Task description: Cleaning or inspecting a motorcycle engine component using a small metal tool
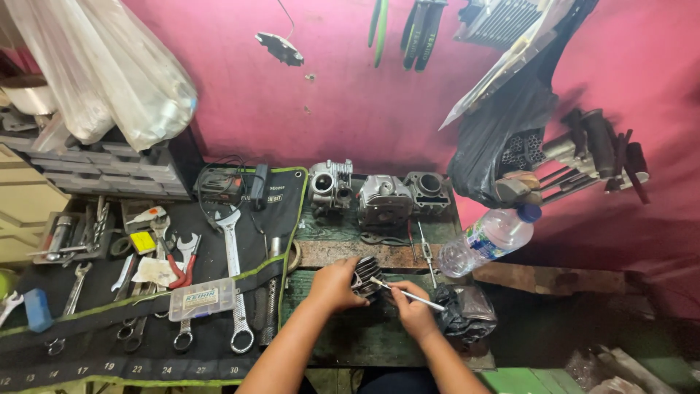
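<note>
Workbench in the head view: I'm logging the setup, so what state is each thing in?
Left hand: grips the finned engine part.
Finned engine part: held on the bench.
Right hand: pinches a thin metal tool.
Thin metal tool: tip against the finned part.
Water bottle: capped, tilted on its side.
Tool roll: unrolled, wrenches laid out.
Small clear plastic box: closed.

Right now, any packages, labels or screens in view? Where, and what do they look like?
Plastic bottle: lying tilted right of the bench, clear, blue cap, pale label band.
Small parts box: on the tool roll, flat, clear, white label.
Yellow tag: left on roll, small square.
No screens.
</note>
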